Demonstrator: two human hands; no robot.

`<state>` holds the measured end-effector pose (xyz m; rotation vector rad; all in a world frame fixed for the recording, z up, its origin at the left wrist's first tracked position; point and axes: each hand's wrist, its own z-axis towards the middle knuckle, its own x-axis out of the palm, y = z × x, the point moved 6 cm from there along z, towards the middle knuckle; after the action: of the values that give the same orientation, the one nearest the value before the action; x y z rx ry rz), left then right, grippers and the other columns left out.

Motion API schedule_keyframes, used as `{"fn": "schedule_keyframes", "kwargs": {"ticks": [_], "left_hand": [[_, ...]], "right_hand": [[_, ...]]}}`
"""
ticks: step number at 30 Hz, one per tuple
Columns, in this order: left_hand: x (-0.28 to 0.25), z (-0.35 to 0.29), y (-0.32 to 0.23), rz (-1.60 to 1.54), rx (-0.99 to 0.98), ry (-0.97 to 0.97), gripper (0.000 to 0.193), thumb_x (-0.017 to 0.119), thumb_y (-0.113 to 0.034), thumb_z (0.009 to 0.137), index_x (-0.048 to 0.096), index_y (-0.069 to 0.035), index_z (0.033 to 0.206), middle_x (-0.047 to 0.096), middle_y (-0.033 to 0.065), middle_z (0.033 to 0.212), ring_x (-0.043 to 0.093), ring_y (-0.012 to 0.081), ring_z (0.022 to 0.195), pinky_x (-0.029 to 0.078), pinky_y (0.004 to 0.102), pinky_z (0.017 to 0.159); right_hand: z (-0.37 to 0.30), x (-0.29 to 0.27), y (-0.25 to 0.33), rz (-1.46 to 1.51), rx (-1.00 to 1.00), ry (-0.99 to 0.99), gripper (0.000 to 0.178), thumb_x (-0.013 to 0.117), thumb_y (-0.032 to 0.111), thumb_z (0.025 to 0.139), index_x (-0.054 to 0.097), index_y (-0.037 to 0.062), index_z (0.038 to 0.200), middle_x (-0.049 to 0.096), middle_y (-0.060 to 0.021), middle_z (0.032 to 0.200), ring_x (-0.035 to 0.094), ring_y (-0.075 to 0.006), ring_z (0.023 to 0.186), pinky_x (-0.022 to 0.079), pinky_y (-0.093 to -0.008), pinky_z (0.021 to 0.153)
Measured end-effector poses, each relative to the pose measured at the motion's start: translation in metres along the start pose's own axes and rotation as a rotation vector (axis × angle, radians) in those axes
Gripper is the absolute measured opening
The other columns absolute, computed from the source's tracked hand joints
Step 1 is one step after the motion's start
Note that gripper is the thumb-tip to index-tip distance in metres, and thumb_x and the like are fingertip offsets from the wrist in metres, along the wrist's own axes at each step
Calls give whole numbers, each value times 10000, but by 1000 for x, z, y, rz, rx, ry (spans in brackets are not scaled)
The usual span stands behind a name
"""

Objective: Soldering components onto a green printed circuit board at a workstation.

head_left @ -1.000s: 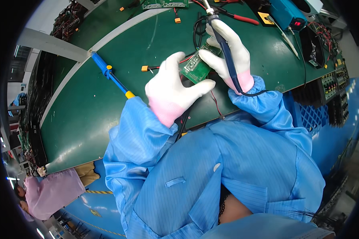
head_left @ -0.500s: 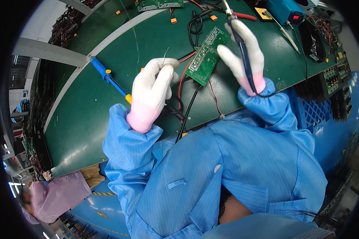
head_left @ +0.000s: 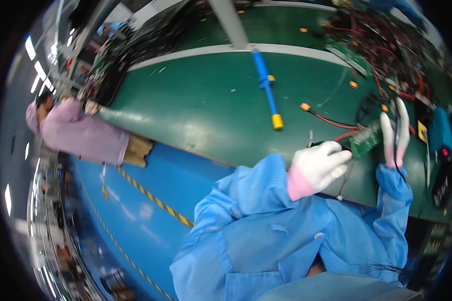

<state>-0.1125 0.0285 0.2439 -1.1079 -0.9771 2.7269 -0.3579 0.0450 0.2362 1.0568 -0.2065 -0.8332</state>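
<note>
Since the earlier frame the view has swung leftward, and the left hand (head_left: 316,168) has drawn closer to the circuit board (head_left: 367,140), which lies on the green table (head_left: 186,110) between both hands. Its gloved fingers are curled together just at the board's near left corner; whether they touch it, or pinch the thin wire (head_left: 311,136) standing up near them, I cannot tell. Right of the board, the right hand (head_left: 391,143) grasps a soldering iron (head_left: 398,128) between thumb and fingers, tip pointing away from the body. Left of the board lies an orange plug (head_left: 305,107) on red and black leads; farther left rests a blue pump (head_left: 264,78) with yellow ends. Beyond the board is a heap of wires (head_left: 402,50), and to its right stands a blue box (head_left: 442,133) with red lights. Well left of the board, a person in pink (head_left: 85,133) is at the table's edge.
</note>
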Motion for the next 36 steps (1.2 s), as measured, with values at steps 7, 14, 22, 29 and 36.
{"fn": "schedule_keyframes", "kwargs": {"ticks": [7, 14, 22, 29, 36], "left_hand": [[-59, -32, 25, 414, 15, -46, 339, 639, -288, 772, 640, -148, 1082, 612, 36, 1087, 623, 207, 741, 485, 292, 593], [-103, -86, 88, 547, -118, -221, 285, 629, -189, 772, 661, -92, 1038, 640, 71, 1024, 619, 241, 737, 487, 301, 616], [-105, -94, 104, 483, -138, -386, 265, 631, -145, 776, 660, -90, 1033, 647, 49, 954, 606, 226, 742, 479, 288, 645], [-111, -91, 109, 349, -293, -497, 237, 613, -91, 782, 669, -53, 1009, 653, 72, 947, 616, 237, 768, 485, 287, 676], [-105, -81, 120, 413, -422, -447, 237, 591, -37, 787, 670, -14, 1009, 658, 105, 955, 621, 244, 814, 491, 287, 731]], "right_hand": [[2, 9, -10, -172, -12, -3, 539, 589, 6, 844, 437, 19, 1362, 529, -155, 1317, 542, -231, 1170, 423, -282, 957], [2, 9, -23, -158, -114, 29, 511, 554, 15, 881, 410, -11, 1371, 492, -175, 1355, 492, -262, 1241, 368, -321, 1047], [-2, 17, -23, -38, -84, 26, 492, 525, -8, 872, 436, 0, 1356, 524, -179, 1320, 530, -277, 1202, 396, -343, 1033], [-6, 13, -30, -27, -16, 67, 461, 489, 21, 909, 426, -8, 1364, 511, -188, 1330, 521, -277, 1205, 390, -330, 1030], [-5, -2, -44, -72, 66, 97, 435, 476, 21, 900, 467, -9, 1334, 552, -176, 1287, 571, -271, 1138, 439, -330, 974]]}}
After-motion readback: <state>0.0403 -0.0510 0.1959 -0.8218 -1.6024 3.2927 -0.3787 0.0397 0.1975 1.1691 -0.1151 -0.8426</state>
